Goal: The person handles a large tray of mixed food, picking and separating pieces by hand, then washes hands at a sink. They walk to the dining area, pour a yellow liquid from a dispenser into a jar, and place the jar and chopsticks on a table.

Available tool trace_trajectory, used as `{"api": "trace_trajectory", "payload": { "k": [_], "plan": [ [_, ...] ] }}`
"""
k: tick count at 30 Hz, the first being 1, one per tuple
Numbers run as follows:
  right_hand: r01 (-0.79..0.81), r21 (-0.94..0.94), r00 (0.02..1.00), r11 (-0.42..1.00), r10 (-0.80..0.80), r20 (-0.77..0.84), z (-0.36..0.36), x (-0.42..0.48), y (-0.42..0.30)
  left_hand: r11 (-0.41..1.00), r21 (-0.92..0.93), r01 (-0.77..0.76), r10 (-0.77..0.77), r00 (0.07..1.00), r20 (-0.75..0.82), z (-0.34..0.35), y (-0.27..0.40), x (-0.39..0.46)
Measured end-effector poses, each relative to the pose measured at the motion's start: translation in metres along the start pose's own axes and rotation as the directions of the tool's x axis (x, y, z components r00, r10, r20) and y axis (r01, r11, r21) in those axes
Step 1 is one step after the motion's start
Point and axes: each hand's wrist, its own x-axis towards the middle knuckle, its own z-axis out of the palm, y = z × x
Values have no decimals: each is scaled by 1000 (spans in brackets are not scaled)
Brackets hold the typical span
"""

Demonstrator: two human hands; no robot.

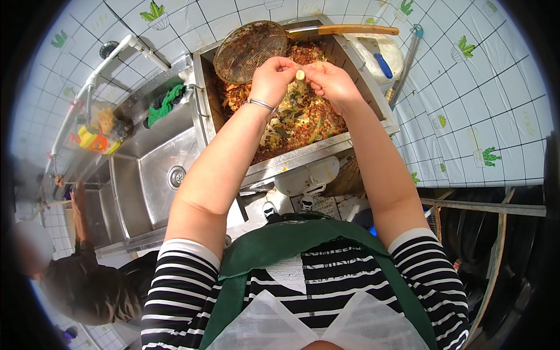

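My left hand [274, 78] and my right hand [328, 81] meet above a deep stainless steel basin [302, 153]. Between their fingertips is a small pale greenish piece [300, 75] with a round end, perhaps a vegetable stalk; both hands pinch at it. Below them, the basin holds a heap of red, orange and pale chopped food scraps [323, 124] with some dark leaves. A round wire mesh strainer [251, 52] lies over the back left of the heap, its wooden handle [358, 29] reaching right across the basin's rim.
Left of the basin is a steel sink [168, 153] with a drain and a green cloth [165, 105] at its back. A white pipe [92, 78] runs beside it. A blue-handled tool [383, 65] lies on a white bag [396, 48] at right. Another person [87, 284] stands at the far left.
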Motion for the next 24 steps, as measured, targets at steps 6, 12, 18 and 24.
{"api": "trace_trajectory", "payload": {
  "k": [6, 12, 18, 24],
  "plan": [
    [91, -268, 992, 959, -112, -65, -5, 9, 13, 997, 62, -38, 34, 997, 66, -4, -5, 3],
    [114, -429, 977, 896, -178, -113, -3, 13, 21, 995, -92, 49, -40, 994, 103, -4, -7, 2],
    [155, -578, 949, 801, -283, -138, 5, 8, 20, 956, -272, 107, -78, 990, 115, -3, -8, -5],
    [190, -662, 947, 725, -314, -72, 5, -2, 3, 896, -318, 310, -223, 934, 280, -14, 1, -5]
  ]
}}
